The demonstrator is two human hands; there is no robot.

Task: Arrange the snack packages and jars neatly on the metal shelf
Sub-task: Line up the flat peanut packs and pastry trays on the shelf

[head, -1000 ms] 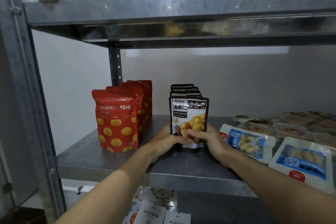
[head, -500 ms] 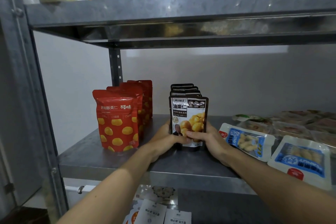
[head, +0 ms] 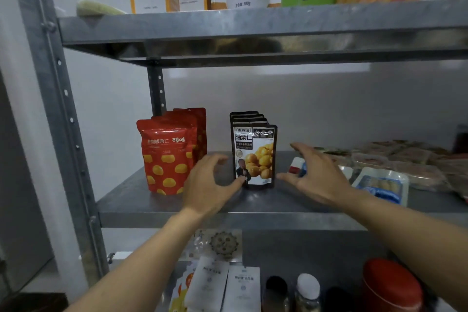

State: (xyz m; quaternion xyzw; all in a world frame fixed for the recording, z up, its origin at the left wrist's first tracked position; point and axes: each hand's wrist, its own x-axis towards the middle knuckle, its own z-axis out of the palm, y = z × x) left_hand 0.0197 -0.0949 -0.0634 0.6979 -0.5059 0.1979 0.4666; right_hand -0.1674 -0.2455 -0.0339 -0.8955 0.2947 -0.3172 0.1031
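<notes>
Black chestnut pouches point(head: 254, 157): upright, filed one behind another, mid-way along the middle board of the metal shelf point(head: 266, 201).
Left hand point(head: 210, 182): just left of the front pouch, fingers loosely curved and apart, gripping nothing; thumb tip at its lower left corner.
Right hand point(head: 320, 177): just right of the row, fingers straight and spread, clear of it.
Red chestnut pouches point(head: 166, 157): upright row near the left post.
Blue-labelled tray packs point(head: 382, 185): flat, further right.
Below: jars point(head: 307, 286) and a red tin point(head: 391, 284).
</notes>
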